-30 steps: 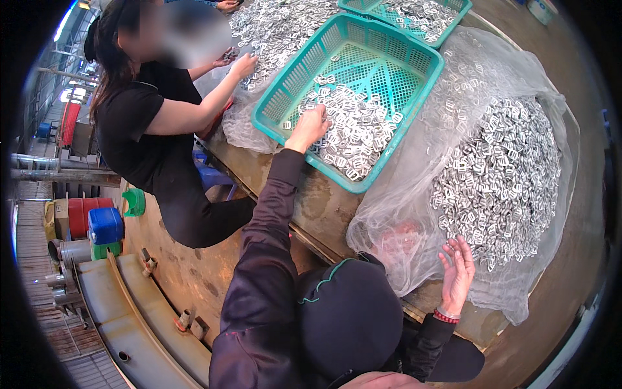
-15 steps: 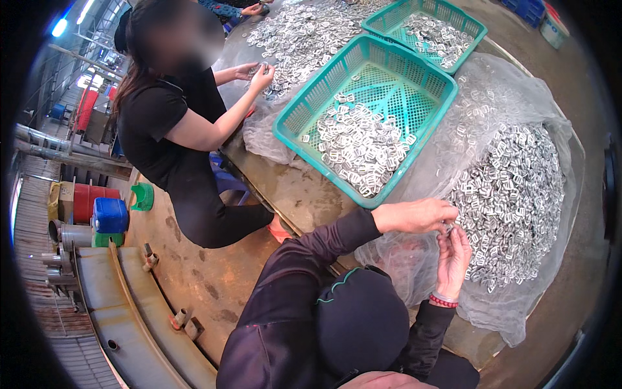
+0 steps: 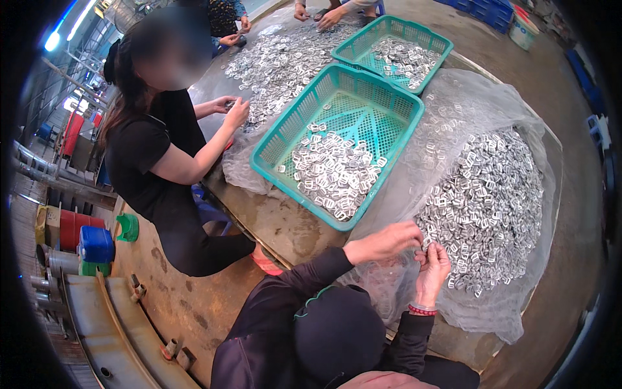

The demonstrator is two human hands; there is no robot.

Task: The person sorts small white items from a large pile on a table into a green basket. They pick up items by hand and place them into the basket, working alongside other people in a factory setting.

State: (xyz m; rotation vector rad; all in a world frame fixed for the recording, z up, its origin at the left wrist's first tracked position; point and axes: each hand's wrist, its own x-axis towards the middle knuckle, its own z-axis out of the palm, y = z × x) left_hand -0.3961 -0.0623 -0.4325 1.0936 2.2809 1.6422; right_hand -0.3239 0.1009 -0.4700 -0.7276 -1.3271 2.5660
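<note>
Neither of my hands shows in this view. The hands near the middle belong to a co-worker in a dark cap (image 3: 340,330) and dark jacket, seen from above. That person's left hand (image 3: 385,241) is raised beside a heap of small silvery slotted buckles (image 3: 495,204). Their right hand (image 3: 433,269), with a red bead bracelet, has its fingers drawn together by the heap's near edge; whatever is in them is too small to make out. A large green plastic basket (image 3: 363,123) holds more buckles (image 3: 337,172) on one side of its floor.
A smaller green basket (image 3: 372,74) with buckles stands behind. Mesh sheeting (image 3: 486,97) lies around the heap. At left a person in black (image 3: 146,149) sits by another buckle pile (image 3: 278,71). Blue crates (image 3: 476,13) and a white bucket (image 3: 523,31) stand far right.
The whole scene has shifted left in the picture, and its far end has come lower, bringing more people's hands into view at the top. The capped co-worker's left hand has drawn away from their right.
</note>
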